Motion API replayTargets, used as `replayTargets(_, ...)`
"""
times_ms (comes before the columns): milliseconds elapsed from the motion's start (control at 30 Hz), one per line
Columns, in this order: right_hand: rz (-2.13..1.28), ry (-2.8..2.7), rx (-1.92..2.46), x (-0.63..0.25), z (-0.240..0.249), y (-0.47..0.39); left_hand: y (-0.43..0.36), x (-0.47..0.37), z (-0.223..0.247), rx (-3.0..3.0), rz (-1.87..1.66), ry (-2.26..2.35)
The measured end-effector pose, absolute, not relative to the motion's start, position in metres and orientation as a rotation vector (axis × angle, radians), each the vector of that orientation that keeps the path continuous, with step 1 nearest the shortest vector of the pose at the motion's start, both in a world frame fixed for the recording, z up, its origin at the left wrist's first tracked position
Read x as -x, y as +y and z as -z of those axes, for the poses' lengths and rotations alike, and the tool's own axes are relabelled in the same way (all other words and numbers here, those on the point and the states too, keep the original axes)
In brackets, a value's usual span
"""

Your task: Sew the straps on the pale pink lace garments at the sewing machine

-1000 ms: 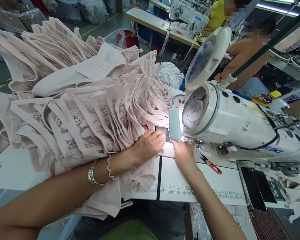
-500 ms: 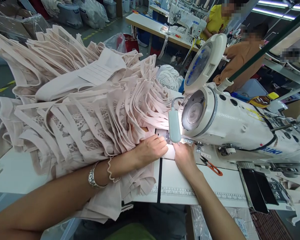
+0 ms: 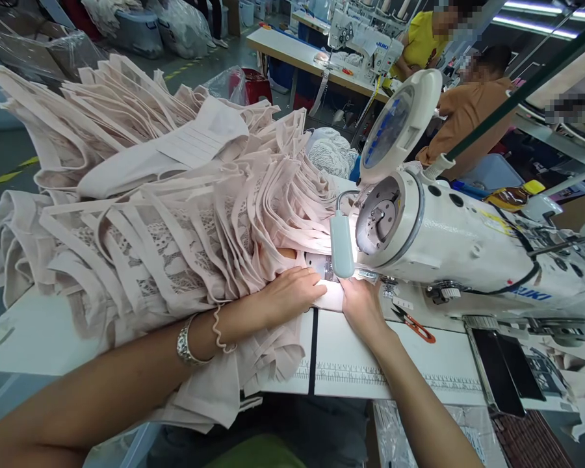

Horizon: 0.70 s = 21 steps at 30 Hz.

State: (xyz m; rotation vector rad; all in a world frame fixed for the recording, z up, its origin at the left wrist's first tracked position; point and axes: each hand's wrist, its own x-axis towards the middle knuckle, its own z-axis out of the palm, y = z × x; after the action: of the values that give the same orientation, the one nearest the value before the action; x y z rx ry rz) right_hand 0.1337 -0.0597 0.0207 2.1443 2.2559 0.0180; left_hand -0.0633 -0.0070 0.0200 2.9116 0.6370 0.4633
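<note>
My left hand (image 3: 293,294) lies at the near edge of the garment pile, its fingers closed on the edge of a pale pink fabric piece (image 3: 330,299). On the other side of that piece is my right hand (image 3: 363,304), thumb and fingers pinching it beside the needle area; its fingertips are partly hidden by the lamp. The white sewing machine (image 3: 433,214) stands to the right, with a small pale green lamp (image 3: 342,246) lighting the work. A heap of pale pink garments with lace (image 3: 175,240) covers the table's left side and touches my left forearm.
Orange-handled thread snips (image 3: 416,327) lie right of my right hand. A printed ruler (image 3: 341,373) runs along the table's front. Behind the machine head rises a round magnifier-like cover (image 3: 400,127). Two people (image 3: 470,123) are at the back, near another sewing machine (image 3: 363,49).
My left hand has flattened from a raised pinch onto the fabric. The blurred disc in the machine head now shows as a still, sharp mechanism. My right hand has barely moved.
</note>
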Motion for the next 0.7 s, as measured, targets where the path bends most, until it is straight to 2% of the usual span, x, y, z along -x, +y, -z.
replayTargets(100,-0.025,2.265,-2.160,-0.132,-0.020,-0.058,-0.005,0.063,-0.019,-2.803,-0.430,0.715)
replayTargets(267,0.080,2.312,-2.113,-0.130,-0.016,-0.056,0.002,0.069,-0.019,-2.680,-0.570,0.704)
replayTargets(333,-0.025,2.331,-2.169,-0.134,-0.014,-0.059,0.004,0.073,-0.021,-2.646,-0.576,0.630)
replayTargets(500,-0.562,2.061,-2.484,-0.168,-0.021,-0.075,0.001,0.078,-0.031,-2.709,-0.414,0.681)
replayTargets(600,-0.595,1.985,-2.447,-0.189,-0.025,-0.085,-0.002,0.075,-0.032,-2.838,-0.325,0.803)
replayTargets(700,-0.616,2.141,-2.296,-0.192,-0.021,-0.093,0.000,0.071,-0.027,-3.036,-0.332,0.780)
